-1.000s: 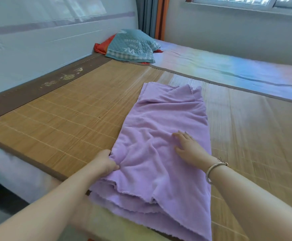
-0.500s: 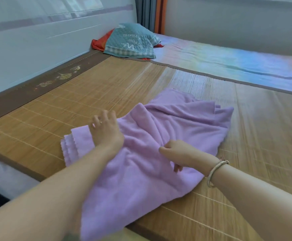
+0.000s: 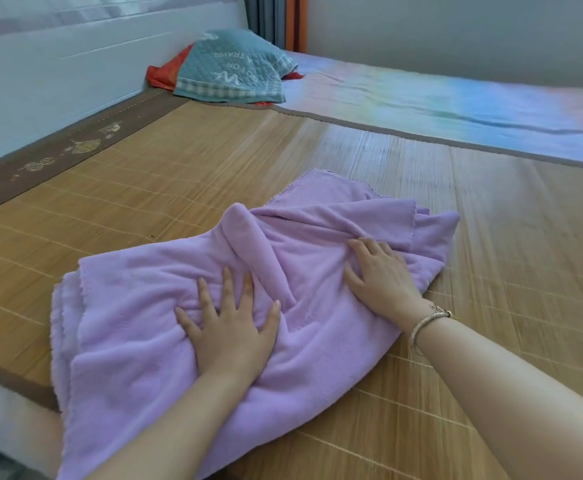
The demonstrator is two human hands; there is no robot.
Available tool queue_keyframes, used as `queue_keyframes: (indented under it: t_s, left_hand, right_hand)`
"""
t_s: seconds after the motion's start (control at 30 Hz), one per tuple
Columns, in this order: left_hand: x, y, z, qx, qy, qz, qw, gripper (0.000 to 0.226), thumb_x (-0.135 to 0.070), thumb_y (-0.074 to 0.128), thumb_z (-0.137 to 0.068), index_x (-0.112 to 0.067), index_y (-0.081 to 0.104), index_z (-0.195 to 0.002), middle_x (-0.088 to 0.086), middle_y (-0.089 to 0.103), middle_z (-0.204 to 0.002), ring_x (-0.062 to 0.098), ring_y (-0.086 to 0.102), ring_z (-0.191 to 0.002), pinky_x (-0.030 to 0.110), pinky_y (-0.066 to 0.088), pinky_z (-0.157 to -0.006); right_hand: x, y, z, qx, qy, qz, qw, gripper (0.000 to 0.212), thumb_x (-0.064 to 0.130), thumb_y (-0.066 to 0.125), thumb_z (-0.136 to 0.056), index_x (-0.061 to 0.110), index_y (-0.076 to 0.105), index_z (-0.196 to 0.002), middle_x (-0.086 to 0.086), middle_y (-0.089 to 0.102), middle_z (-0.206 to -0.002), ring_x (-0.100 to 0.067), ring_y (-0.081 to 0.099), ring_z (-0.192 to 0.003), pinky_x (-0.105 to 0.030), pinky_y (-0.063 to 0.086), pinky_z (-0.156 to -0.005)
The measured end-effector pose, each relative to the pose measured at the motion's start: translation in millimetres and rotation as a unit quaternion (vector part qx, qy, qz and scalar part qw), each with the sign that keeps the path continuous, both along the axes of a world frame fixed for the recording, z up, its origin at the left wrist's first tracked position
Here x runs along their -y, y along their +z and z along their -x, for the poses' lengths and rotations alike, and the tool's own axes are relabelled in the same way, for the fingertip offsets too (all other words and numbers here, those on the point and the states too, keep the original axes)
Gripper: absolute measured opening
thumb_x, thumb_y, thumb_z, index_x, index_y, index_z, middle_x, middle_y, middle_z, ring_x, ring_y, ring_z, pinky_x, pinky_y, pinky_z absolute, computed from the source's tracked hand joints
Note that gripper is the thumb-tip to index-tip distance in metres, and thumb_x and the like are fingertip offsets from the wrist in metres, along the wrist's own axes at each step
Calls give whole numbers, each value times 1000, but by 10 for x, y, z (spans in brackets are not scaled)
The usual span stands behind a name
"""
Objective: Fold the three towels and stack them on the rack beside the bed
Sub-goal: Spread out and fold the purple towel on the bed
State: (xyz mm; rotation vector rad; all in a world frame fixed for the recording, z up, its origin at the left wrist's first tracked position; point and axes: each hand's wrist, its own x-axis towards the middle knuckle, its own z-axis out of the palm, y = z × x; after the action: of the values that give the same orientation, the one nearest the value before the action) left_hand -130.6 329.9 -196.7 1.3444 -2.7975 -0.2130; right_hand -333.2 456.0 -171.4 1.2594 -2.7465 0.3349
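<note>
Nearest the camera, two bare forearms reached forward over the bed's edge. The left hand (image 3: 232, 327) lay palm down on the purple towel (image 3: 137, 306), fingers straight and spread wide, pressing the cloth flat and gripping nothing. To its right and a little farther on, the right hand (image 3: 382, 271) also rested flat on the towel, fingers extended and close together, with a metal bangle (image 3: 428, 322) round the wrist. The towel lay folded in rumpled layers on the bamboo mat (image 3: 179, 188), its near left corner hanging over the mat's edge, and a raised ridge of cloth ran between the two hands. Farther back, a teal quilted pillow (image 3: 234, 69) sat over a red cloth (image 3: 165, 76) near the white headboard (image 3: 58, 64).
</note>
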Motion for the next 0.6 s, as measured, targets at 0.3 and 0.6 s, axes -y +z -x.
queue_keyframes:
  t_s: [0.3, 0.6]
  left_hand:
    - [196, -27, 361, 31, -97, 11, 995, 83, -77, -11, -68, -46, -20, -145, -20, -23, -156, 24, -24, -145, 65, -6, -111]
    - [-367, 132, 1127, 81, -202, -4, 976, 76, -76, 8, -85, -41, -13, -149, -11, -24, -157, 32, -22, -145, 67, -6, -110]
  right_hand:
    - [123, 127, 523, 1, -49, -112, 992, 36, 20, 37, -95, 20, 54, -127, -8, 50, -126, -29, 50, -121, -47, 50, -84]
    - [-1516, 401, 514, 13, -215, -266, 940, 30, 9, 43, -92, 13, 63, -113, -3, 68, -110, -22, 63, -106, -26, 37, -62]
